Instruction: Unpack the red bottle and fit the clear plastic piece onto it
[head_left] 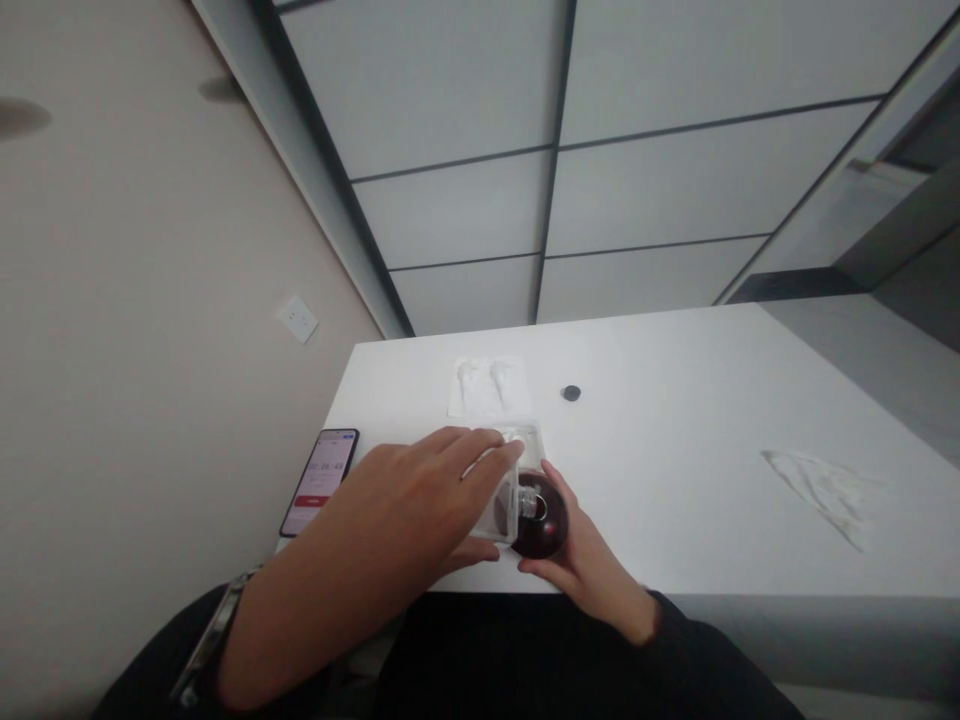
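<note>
My left hand [442,480] is closed round a clear plastic container [495,515], which is tipped on its side. Its rim meets the clear threaded neck of a dark red, round bottle [544,530]. Round that bottle's right side my right hand [585,560] is wrapped. Whether anything flows between container and bottle I cannot tell. Just behind the hands, part of another clear plastic tray [531,440] shows on the white table. Farther back lies a small dark round cap [571,393].
A phone [319,485] with a timer on its screen lies at the table's left edge. White pieces on a paper sheet [484,390] are at the back. To the right, a crumpled clear plastic bag or tissue [821,485] rests on the table [675,450].
</note>
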